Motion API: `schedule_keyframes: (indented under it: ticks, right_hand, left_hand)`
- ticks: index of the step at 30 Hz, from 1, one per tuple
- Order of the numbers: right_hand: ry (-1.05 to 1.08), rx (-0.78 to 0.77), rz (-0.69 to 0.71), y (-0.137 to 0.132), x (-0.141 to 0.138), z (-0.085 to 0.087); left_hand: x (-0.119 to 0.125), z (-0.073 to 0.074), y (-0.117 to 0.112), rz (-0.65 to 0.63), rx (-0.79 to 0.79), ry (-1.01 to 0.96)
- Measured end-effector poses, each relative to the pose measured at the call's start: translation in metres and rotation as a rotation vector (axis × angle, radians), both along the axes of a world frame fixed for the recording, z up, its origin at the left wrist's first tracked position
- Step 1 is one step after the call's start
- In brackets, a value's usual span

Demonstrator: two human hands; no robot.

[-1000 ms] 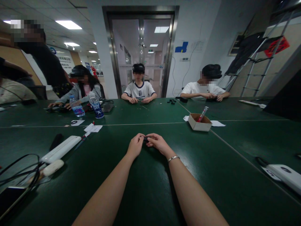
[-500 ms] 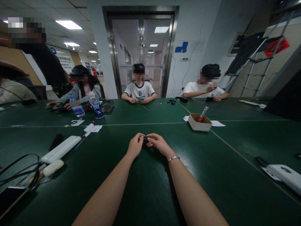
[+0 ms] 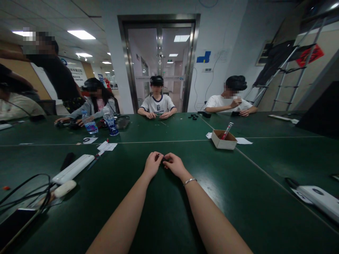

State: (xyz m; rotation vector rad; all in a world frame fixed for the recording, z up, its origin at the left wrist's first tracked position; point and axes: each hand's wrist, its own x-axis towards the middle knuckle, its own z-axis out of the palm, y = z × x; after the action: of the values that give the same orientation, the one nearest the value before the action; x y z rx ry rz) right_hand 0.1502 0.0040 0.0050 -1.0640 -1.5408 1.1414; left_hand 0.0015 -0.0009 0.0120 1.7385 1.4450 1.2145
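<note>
Holding a dark piece, mostly hidden, between them, the left hand and right hand nearly meet over the counter, fingers bent narrow around it; the box stands beyond, to the right.

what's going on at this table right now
Someone's left hand and right hand are close together above the green table, fingertips around a small dark piece. Fingers hide most of it, so I can't tell which hand grips it. Farther right, an open box sits on the table. Directly across, a person in a headset sits facing them.
</note>
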Motion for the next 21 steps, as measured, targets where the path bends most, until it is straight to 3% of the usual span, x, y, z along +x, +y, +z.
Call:
schedule_keyframes:
  ticks: [5, 12, 17, 21]
  right_hand:
    - [-0.451, 0.244, -0.176, -0.009, -0.007, 0.005]
    - [-0.740, 0.401, -0.110, -0.054, -0.006, 0.017]
    - [-0.757, 0.396, 0.010, -0.097, 0.014, 0.035]
    - [-0.715, 0.170, 0.263, -0.147, 0.056, 0.068]
  left_hand:
    - [0.004, 0.005, -0.007, -0.026, 0.021, 0.029]
    - [0.001, 0.005, -0.027, -0.136, -0.187, -0.125]
    - [-0.030, 0.019, -0.082, -0.214, -0.307, -0.185]
    - [-0.085, 0.029, -0.138, -0.194, -0.451, -0.126]
